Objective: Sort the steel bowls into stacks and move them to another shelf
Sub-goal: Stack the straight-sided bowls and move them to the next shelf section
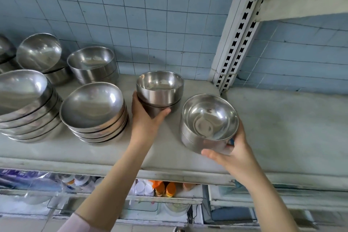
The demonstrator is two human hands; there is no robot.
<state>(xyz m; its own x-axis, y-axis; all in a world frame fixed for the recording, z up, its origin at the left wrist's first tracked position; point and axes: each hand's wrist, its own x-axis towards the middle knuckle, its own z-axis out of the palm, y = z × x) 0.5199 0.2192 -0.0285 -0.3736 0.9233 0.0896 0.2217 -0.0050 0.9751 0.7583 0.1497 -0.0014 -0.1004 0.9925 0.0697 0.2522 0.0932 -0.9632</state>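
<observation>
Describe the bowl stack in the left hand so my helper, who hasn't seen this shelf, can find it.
Start at the slotted white upright against the blue tiled wall. Just left of its foot, on the grey shelf, stands a short stack gripped by the left hand. Unlike the wide, shallow stacks to its left, its bowls are small and straight-sided, and it sits farther back than the stack in the right hand.

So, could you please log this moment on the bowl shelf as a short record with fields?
left hand: left hand grips the base of a small stack of straight-sided bowls
right hand: right hand cups a second small stack from below
shelf: grey shelf, bare to the right of the post
other stacks: wide bowls stacked further left
below: bottles with orange caps
</observation>
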